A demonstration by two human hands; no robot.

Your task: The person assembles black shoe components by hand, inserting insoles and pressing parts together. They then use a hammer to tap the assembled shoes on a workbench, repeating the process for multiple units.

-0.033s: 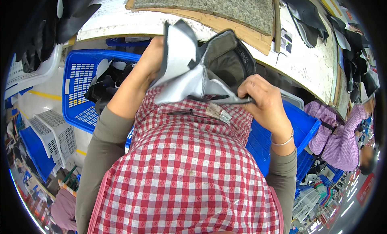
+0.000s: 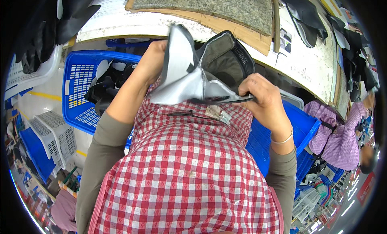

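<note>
A boot upper, unsoled and black outside with pale grey backing, hangs between my hands in front of my checked apron. Its olive-brown lining shows through the opening on the right, beside a black edge. My left hand is closed at the upper's left side, its fingertips hidden behind the pale flap. With thumb and bent fingers, my right hand pinches the lower right edge.
Ahead stands a white worktable with a stone slab on a wooden board. A blue crate with black and white pieces is at left. More black pieces lie at right. A person in purple sits beyond a blue bin.
The upper's pale left flap has tilted slightly to the right and dropped a little. My left hand has shifted slightly with it; the right hand has hardly moved.
</note>
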